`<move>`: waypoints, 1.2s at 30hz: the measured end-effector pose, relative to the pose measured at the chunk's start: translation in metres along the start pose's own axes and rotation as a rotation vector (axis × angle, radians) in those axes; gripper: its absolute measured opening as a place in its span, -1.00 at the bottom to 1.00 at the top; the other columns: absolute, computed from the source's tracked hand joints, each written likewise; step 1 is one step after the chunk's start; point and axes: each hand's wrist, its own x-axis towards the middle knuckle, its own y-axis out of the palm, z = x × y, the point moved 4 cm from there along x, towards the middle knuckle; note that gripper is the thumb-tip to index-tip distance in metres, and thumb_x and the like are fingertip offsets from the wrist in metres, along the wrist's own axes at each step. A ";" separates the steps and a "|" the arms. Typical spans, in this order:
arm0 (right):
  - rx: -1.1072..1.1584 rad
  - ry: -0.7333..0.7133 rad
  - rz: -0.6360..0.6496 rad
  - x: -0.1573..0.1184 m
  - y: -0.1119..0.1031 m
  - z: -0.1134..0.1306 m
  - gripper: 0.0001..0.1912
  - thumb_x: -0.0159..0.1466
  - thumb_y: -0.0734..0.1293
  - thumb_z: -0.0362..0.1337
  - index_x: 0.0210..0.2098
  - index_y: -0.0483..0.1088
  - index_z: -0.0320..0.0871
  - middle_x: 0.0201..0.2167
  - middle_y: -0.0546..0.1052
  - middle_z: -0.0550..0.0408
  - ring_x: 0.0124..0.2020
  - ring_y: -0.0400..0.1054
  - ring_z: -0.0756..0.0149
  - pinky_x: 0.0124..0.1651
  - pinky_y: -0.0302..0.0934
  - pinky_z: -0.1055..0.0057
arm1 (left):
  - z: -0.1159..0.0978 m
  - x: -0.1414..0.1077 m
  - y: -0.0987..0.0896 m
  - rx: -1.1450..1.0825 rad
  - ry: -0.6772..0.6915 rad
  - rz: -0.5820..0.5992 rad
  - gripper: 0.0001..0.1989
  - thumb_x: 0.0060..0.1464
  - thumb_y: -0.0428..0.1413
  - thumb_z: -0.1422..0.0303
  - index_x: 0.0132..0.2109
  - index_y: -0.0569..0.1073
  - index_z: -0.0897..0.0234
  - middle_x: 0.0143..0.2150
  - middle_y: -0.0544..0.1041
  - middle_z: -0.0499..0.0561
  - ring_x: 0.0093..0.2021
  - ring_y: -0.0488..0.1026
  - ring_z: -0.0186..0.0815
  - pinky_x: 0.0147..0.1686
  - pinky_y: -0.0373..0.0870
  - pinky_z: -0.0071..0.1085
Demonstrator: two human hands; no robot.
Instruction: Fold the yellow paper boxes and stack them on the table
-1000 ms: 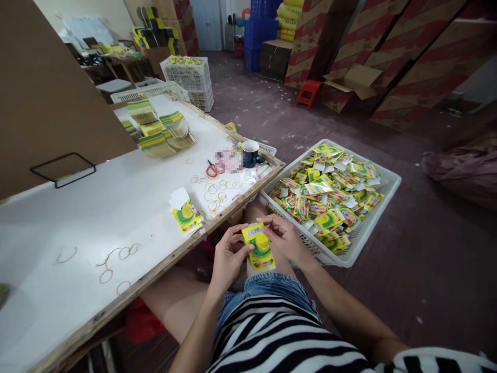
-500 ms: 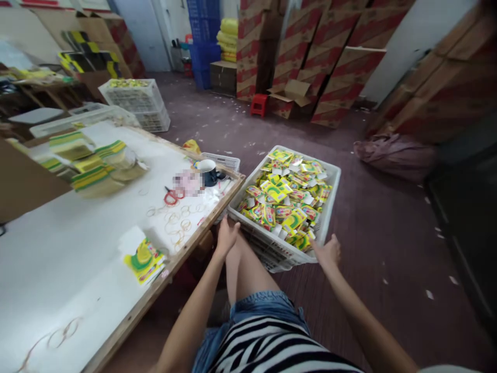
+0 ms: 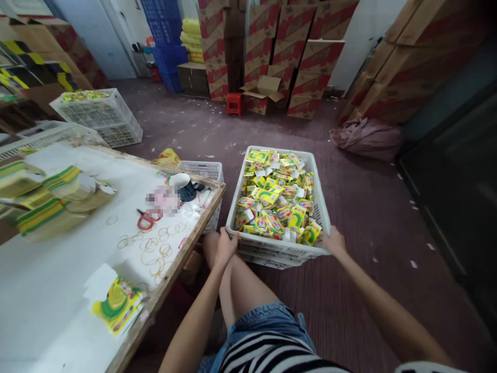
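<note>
A white plastic crate [image 3: 267,250], heaped with small yellow and green printed packets [image 3: 266,196], stands in front of my legs beside the table. My left hand [image 3: 225,245] is closed on the rim at its near left corner. At the near right corner, my right hand [image 3: 334,242] grips the rim, its fingers partly hidden by the crate's edge. To the left, the white tabletop [image 3: 66,264] holds red-handled scissors [image 3: 145,220], a dark mug [image 3: 188,191], loose rubber bands [image 3: 151,254] and a small pile of flat printed packs [image 3: 116,305].
Green-and-yellow bundles [image 3: 46,212] lie across the table. Another white crate [image 3: 212,168] stands behind the table corner. Stacked crates [image 3: 101,111] are at far left. A red stool [image 3: 234,103], an open carton [image 3: 262,96] and tall carton stacks [image 3: 298,62] line the back; a mauve sack [image 3: 365,139] lies right.
The view has swung right, so the table sits farther left. The crate has turned squarer to me. My right hand has tightened round its corner, while my left stays at the near left corner.
</note>
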 end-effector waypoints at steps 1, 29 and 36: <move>-0.014 -0.008 -0.009 0.007 -0.007 -0.003 -0.60 0.31 0.24 -0.24 0.09 0.33 -0.29 -0.12 0.56 -0.26 -0.07 0.49 0.06 -0.14 0.30 0.35 | -0.002 -0.005 0.007 0.027 -0.005 0.035 -0.68 0.13 0.12 0.34 0.01 0.29 0.32 -0.14 0.60 0.26 -0.12 0.58 -0.09 -0.18 0.45 -0.30; -0.076 0.082 -0.089 -0.006 -0.013 -0.043 -0.64 0.36 0.18 -0.21 0.04 0.38 -0.27 -0.17 0.58 -0.27 -0.13 0.52 0.06 -0.21 0.29 0.36 | -0.028 -0.037 0.027 0.376 0.028 0.196 -0.71 0.25 -0.21 0.49 0.08 0.18 0.40 -0.11 0.56 0.41 -0.07 0.56 -0.02 -0.17 0.40 -0.27; -0.068 0.118 -0.089 -0.010 -0.019 -0.053 -0.63 0.37 0.15 -0.23 0.04 0.38 -0.32 -0.17 0.57 -0.34 -0.13 0.51 0.00 -0.22 0.30 0.32 | -0.031 -0.053 0.037 0.380 0.032 0.241 -0.68 0.25 -0.24 0.49 0.10 0.20 0.43 -0.05 0.55 0.44 -0.09 0.57 0.03 -0.17 0.40 -0.23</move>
